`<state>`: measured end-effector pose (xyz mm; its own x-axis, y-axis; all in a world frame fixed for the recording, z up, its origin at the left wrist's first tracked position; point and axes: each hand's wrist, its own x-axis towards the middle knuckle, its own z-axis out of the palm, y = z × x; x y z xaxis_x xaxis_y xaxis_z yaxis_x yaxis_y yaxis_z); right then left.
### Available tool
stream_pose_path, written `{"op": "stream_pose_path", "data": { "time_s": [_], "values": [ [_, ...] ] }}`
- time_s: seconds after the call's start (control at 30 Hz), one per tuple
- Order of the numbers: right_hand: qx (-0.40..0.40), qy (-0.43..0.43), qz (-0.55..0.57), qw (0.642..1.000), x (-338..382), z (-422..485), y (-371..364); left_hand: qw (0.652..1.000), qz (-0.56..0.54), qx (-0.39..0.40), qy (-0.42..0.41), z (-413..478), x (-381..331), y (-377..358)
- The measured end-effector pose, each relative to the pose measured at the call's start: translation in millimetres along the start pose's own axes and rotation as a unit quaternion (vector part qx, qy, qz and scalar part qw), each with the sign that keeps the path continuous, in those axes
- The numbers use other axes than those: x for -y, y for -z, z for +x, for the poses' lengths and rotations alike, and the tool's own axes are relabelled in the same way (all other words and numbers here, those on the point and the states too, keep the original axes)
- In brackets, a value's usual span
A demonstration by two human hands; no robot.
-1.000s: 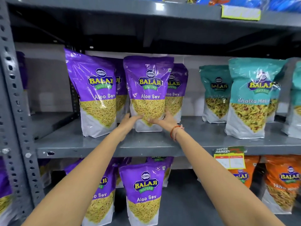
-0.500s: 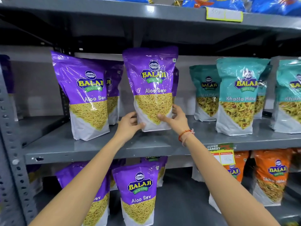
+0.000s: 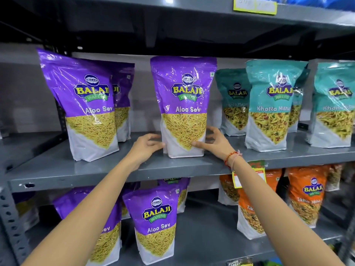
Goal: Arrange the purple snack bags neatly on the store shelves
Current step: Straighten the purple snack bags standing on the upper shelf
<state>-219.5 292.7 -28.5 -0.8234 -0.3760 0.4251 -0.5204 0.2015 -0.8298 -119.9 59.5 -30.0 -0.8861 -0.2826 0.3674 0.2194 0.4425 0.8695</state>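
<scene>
Your purple Aloo Sev bag (image 3: 184,106) stands upright on the middle grey shelf (image 3: 115,169), glossy, with yellow sev pictured on its front, between another purple bag (image 3: 84,104) and teal bags (image 3: 269,104). Your left hand (image 3: 146,144) curls against its lower left edge; your right hand (image 3: 213,143) pinches the lower right corner, thumb in front.

One wide-angle camera, worn on the person's head, faces the grey store shelf (image 3: 57,166) squarely from close range, tilted slightly downward toward the lower tier.
</scene>
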Motion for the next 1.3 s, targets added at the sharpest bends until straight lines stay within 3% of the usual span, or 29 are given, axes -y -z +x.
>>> {"op": "stream_pose_path", "data": {
  "time_s": [0.1, 0.27, 0.43, 0.63, 1.07, 1.17, 1.3],
  "values": [
    [0.056, -0.032, -0.020, 0.998, -7.1, 3.9, 11.3, 0.998, -0.003, -0.054, 0.037, 1.6, 1.9, 4.3],
    [0.113, -0.028, -0.023, 0.993, -8.9, 6.1, 12.9, 0.990, 0.066, 0.121, 0.009, -6.7, -7.7, -5.1],
    [0.106, -0.034, 0.029, 0.993, -16.0, 11.3, 19.6, 0.979, 0.159, 0.119, -0.041, -11.4, -16.4, -16.1],
    [0.105, -0.035, 0.037, 0.993, -19.8, 12.5, 20.1, 0.966, 0.220, 0.133, -0.032, -10.6, -16.6, -17.2],
    [0.114, -0.018, 0.013, 0.993, -14.4, 8.4, 18.3, 0.970, 0.212, 0.111, -0.038, -5.2, -5.5, -18.7],
    [0.068, -0.006, -0.005, 0.998, -7.9, 5.3, 15.0, 0.973, 0.209, 0.085, -0.044, -6.1, -5.4, -18.0],
    [-0.151, 0.045, 0.019, 0.987, 6.1, -10.4, 1.8, 0.986, 0.142, -0.037, -0.077, -13.3, -9.0, -11.6]
  ]
}}
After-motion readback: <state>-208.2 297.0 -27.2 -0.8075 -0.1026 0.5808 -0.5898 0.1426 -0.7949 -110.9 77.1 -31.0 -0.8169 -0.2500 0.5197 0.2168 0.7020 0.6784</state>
